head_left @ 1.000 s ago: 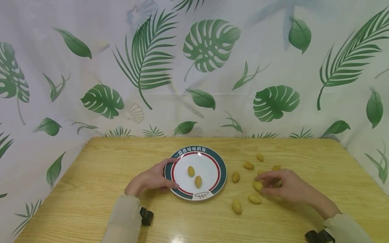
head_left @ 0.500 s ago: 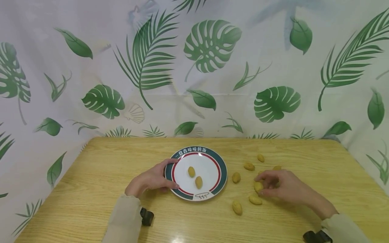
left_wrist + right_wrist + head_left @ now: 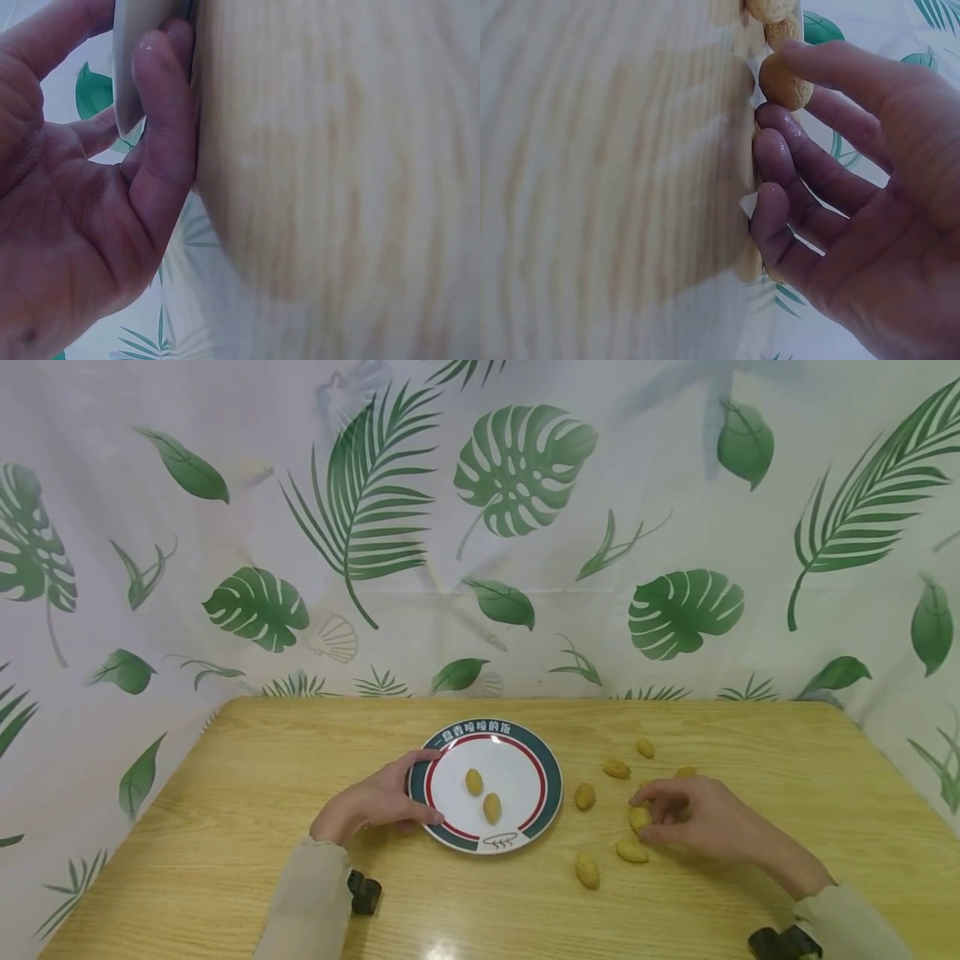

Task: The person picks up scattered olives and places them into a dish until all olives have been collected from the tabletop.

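My left hand (image 3: 382,797) grips the left rim of a round white plate (image 3: 552,785) with a dark green border and red ring. Its thumb lies over the rim, and the left wrist view has fingers curled below the plate (image 3: 129,67). Two small yellow oval fruits, one farther back (image 3: 474,782) and one nearer (image 3: 492,808), lie on the plate. To the right, my right hand (image 3: 693,818) pinches another yellow oval fruit (image 3: 639,820) between thumb and fingertips, low over the table. Up close in the right wrist view, this fruit (image 3: 784,84) looks wrinkled; its exact kind is unclear.
Several more yellow fruits lie on the wooden table (image 3: 225,827), including one near the plate (image 3: 585,796), one in front (image 3: 587,871) and one beside the held fruit (image 3: 632,851). My right hand partly hides others. A leaf-patterned curtain (image 3: 547,635) hangs behind.
Almost nothing differs. The left hand keeps its grip on the plate, and the right hand stays at the same fruit; the whole view shifts very slightly.
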The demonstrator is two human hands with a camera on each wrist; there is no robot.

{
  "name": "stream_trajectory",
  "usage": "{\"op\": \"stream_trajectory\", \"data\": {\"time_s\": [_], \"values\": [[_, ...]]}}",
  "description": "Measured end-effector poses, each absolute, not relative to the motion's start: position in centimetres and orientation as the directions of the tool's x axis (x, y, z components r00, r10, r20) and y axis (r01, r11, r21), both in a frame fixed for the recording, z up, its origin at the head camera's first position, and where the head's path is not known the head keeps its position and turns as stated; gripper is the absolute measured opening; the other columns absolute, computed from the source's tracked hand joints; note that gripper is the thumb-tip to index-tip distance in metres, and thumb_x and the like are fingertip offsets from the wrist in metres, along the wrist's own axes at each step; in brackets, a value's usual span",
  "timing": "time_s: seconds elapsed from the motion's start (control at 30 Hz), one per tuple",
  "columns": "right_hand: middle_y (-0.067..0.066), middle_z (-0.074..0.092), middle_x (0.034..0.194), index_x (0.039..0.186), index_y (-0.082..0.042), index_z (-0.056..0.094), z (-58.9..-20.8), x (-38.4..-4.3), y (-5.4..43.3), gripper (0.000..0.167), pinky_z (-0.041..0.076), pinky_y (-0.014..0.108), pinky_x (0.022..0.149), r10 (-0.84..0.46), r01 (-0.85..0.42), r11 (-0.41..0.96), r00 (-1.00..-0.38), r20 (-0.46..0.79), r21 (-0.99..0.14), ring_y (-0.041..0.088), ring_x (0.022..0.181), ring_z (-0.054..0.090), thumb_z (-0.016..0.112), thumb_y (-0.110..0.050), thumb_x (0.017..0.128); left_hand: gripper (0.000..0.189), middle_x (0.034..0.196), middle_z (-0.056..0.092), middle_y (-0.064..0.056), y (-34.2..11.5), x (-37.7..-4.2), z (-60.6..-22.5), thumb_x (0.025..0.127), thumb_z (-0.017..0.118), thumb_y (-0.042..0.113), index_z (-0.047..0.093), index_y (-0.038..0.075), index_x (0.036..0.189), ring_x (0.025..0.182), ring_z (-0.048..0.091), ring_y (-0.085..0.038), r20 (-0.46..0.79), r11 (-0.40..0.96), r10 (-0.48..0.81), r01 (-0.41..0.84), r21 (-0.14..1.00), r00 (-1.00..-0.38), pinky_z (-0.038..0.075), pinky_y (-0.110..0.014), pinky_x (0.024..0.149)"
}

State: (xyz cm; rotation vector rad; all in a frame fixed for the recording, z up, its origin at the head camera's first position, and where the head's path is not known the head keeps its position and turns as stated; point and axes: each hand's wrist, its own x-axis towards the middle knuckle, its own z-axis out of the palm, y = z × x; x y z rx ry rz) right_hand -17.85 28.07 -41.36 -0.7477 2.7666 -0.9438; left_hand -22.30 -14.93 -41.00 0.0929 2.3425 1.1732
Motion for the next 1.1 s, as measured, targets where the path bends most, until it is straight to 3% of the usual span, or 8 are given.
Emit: {"op": "stream_trajectory", "data": {"time_s": [0.63, 1.1], "values": [[-0.010, 0.070, 0.088, 0.113, -0.017, 0.074, -40.4, -17.8, 26.3, 0.027, 0.053, 0.023, 0.065, -0.407, -0.402, 0.640, -0.900, 0.155, -0.655, -0.001, 0.079, 0.061, 0.082, -0.023, 0.088, 0.092, 0.140, 0.050, -0.013, -14.9, -22.5, -41.1, 0.078, 0.088, 0.016, 0.039, 0.024, 0.155, 0.106, 0.058, -0.025, -0.416, 0.602, 0.293, -0.172, 0.780, -0.861, 0.057, -0.032, 0.076], [-0.007, 0.072, 0.098, 0.116, -0.019, 0.074, -40.3, -18.2, 24.0, 0.031, 0.054, 0.023, 0.071, -0.390, -0.385, 0.633, -0.908, 0.152, -0.672, 0.001, 0.084, 0.062, 0.083, -0.025, 0.087, 0.092, 0.142, 0.049, -0.013, -14.9, -22.3, -41.0, 0.078, 0.089, 0.016, 0.039, 0.024, 0.155, 0.110, 0.056, -0.026, -0.410, 0.599, 0.289, -0.170, 0.782, -0.865, 0.056, -0.031, 0.075]]}}
